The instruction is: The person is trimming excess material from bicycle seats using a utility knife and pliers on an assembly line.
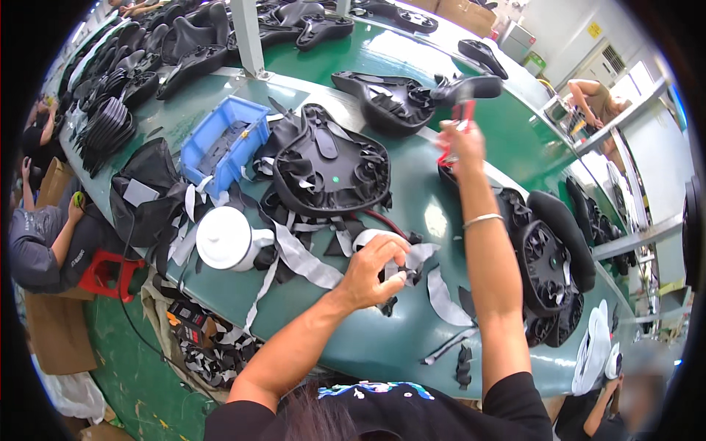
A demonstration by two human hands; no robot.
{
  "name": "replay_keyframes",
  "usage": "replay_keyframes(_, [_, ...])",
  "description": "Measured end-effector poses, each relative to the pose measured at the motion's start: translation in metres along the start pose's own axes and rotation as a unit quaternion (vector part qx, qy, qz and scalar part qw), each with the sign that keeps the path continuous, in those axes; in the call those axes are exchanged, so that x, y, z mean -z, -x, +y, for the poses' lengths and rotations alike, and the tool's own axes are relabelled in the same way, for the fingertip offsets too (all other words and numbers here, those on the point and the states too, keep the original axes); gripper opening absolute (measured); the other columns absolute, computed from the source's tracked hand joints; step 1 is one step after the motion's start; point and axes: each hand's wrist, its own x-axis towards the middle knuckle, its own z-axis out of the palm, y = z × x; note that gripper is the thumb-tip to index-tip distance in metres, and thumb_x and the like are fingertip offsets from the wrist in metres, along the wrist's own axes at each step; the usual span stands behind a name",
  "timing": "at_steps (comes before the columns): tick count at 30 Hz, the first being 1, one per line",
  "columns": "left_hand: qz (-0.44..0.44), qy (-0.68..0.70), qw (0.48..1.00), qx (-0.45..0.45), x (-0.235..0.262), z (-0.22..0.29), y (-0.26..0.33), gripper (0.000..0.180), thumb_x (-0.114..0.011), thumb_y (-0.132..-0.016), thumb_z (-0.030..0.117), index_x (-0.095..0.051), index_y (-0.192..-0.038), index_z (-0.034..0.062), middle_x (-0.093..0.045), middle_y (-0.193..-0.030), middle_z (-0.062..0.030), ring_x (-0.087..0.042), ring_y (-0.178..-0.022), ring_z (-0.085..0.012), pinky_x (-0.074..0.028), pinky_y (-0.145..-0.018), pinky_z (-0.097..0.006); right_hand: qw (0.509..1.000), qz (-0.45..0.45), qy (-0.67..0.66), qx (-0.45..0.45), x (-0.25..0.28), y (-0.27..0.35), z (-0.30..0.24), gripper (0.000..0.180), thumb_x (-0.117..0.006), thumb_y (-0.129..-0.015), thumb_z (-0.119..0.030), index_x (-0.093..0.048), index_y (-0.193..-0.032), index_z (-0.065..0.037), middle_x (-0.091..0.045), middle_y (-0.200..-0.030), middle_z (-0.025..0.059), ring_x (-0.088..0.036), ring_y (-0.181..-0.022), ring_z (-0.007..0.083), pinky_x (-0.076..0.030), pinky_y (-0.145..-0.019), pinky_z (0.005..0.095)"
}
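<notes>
Right now the right hand (pixel 468 149) is gripping a red-handled tool (pixel 463 110) in clenched fingers, raised over the bench (pixel 346 334), beyond the left hand (pixel 366 275) and to its right. The tool is blurring, so its kind is staying unclear; its long axis is apparently running away from the person, though which end is pointing outward cannot be told. The left fingers are pinching a small black scrap (pixel 410 273) between thumb and index finger; its crumpled shape is partly hiding, so its long axis is not showing clearly. Just right of those fingertips, a pale grey strip (pixel 424 252) is spreading, matte and floppy like cloth, while a smooth white thing (pixel 368 237) is lying partly covered just beyond the knuckles. Left of the left fingers, a long grey ribbon (pixel 316 268) is curving over the bench; farther left, a glossy white lidded mug (pixel 220 237) is standing upright, its handle pointing toward them. Past the mug, a rectangular blue plastic bin (pixel 202 175) is holding dark flat pieces. Beyond the left fingers, an upturned black saddle (pixel 334 165) with pleated edges is lying, its narrower end pointing away from the person
</notes>
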Motion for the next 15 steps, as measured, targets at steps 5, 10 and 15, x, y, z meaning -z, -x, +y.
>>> replay_keyframes(5, [0.005, 0.002, 0.997, 0.081, -0.001, -0.002, 0.001, 0.016, -0.064, -0.075, 0.012, -0.053, -0.078, 0.0017, -0.057, -0.081, -0.0079, -0.054, -0.069, -0.018, -0.043, -0.059, -0.028, 0.996, 0.013, -0.056, -0.067, -0.073, -0.004, 0.039, 0.03, -0.068, -0.079, -0.014, -0.049, -0.101, -0.005, -0.056, -0.086, 0.0103, -0.061, -0.058, 0.0213, -0.055, -0.045, 0.0348])
replay_keyframes(10, [0.0, -0.034, 0.996, 0.078, 0.002, 0.003, 0.001, 0.018, -0.066, -0.077, 0.013, -0.053, -0.073, 0.0007, -0.053, -0.07, -0.007, -0.053, -0.062, -0.0172, -0.042, -0.055, -0.027, 0.997, -0.038, -0.006, -0.067, -0.081, -0.028, 0.024, 0.033, -0.068, -0.081, -0.02, -0.052, -0.106, -0.005, -0.057, -0.088, 0.0107, -0.062, -0.057, 0.0232, -0.055, -0.047, 0.0343])
replay_keyframes(15, [0.024, -0.004, 0.998, 0.054, -0.012, -0.002, -0.006, 0.022, -0.067, -0.08, 0.015, -0.054, -0.07, 0.0007, -0.052, -0.065, -0.0064, -0.051, -0.057, -0.0153, -0.041, -0.053, -0.028, 0.991, -0.067, -0.013, -0.115, -0.058, -0.027, 0.024, 0.035, -0.071, -0.079, -0.021, -0.055, -0.106, -0.004, -0.059, -0.088, 0.0099, -0.061, -0.056, 0.0224, -0.055, -0.051, 0.0321])
